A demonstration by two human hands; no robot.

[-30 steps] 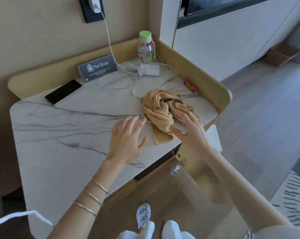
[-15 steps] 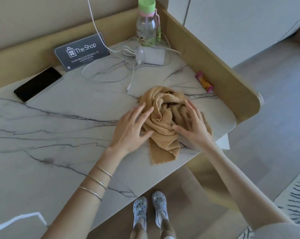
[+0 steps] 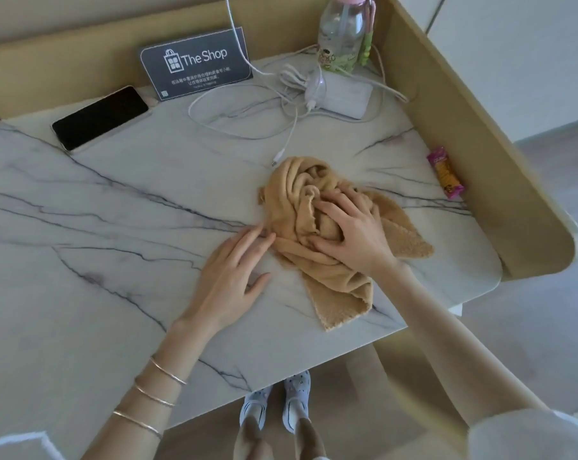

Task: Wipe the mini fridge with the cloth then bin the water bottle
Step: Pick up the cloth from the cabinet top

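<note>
A crumpled tan cloth [image 3: 294,187] lies on the white marble top [image 3: 115,244], right of centre. My right hand [image 3: 350,237] rests on the cloth with its fingers spread and digging into the folds. Just to the left, my left hand [image 3: 234,280] lies flat on the marble, its fingertips touching the cloth's left edge. A clear plastic bottle [image 3: 342,34] with a strap stands upright in the far right corner, its cap cut off by the frame edge. No fridge door is in view.
A black phone [image 3: 100,117], a dark "The Shop" sign [image 3: 198,64] and a white charger with tangled cables [image 3: 344,94] sit along the back. A pink snack bar [image 3: 445,172] lies by the raised wooden rim [image 3: 480,144]. My feet [image 3: 274,406] show below the front edge.
The view has come closer over the top. My right hand slid further onto the cloth and pressed into it. My left hand drew back from the cloth to its left edge.
</note>
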